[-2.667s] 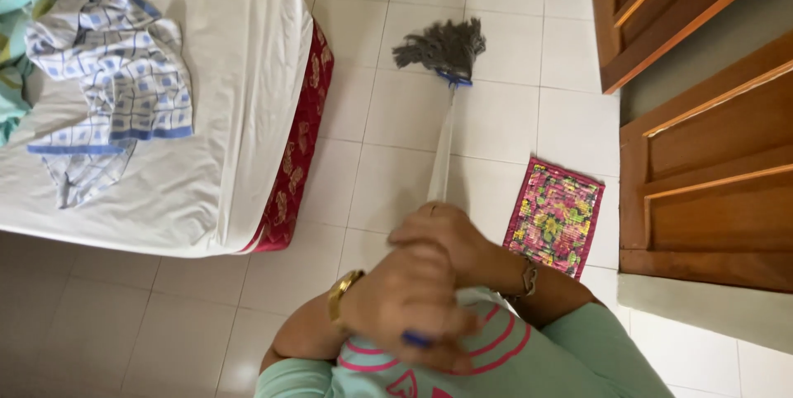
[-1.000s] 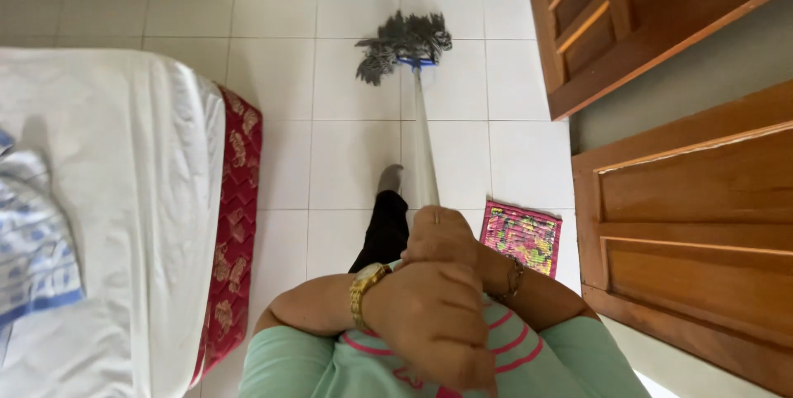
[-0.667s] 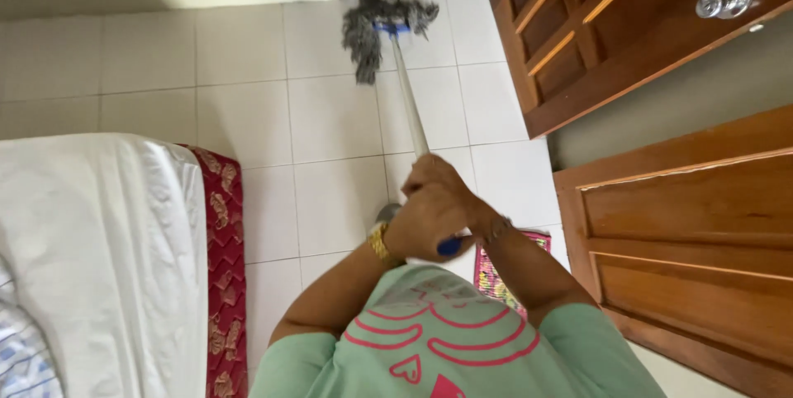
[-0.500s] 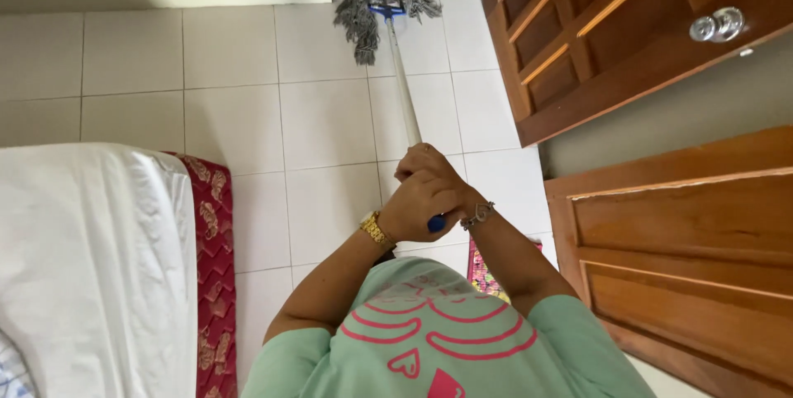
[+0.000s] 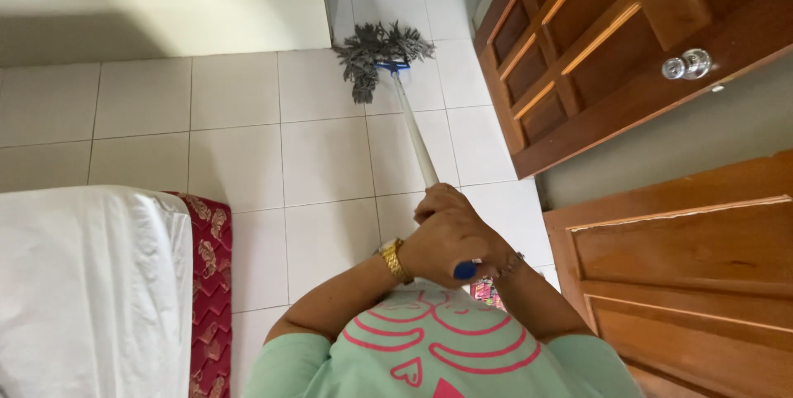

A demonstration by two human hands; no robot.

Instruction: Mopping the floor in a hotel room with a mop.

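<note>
Both my hands are clasped around the top of a mop's white handle (image 5: 415, 138), just in front of my chest. My left hand (image 5: 442, 239), with a gold watch at the wrist, lies on top. My right hand (image 5: 494, 253), with a thin bracelet, is mostly hidden under it. The handle's blue end cap (image 5: 465, 270) pokes out below my fingers. The grey stringy mop head (image 5: 378, 49) rests on the white tiled floor (image 5: 322, 158), far from me, near the base of a pale wall and beside the open door.
An open brown wooden door (image 5: 570, 59) with a round metal knob (image 5: 686, 63) stands at the right. Below it is a second wooden panel (image 5: 702, 266). A bed with a white sheet (image 5: 83, 282) and red patterned mattress edge (image 5: 211, 282) fills the lower left. A colourful mat (image 5: 486, 291) peeks out behind my arms.
The mop head has travelled away from me across the tiles toward the wall and door. My view has swung off the bed. Both hands kept their hold on the handle.
</note>
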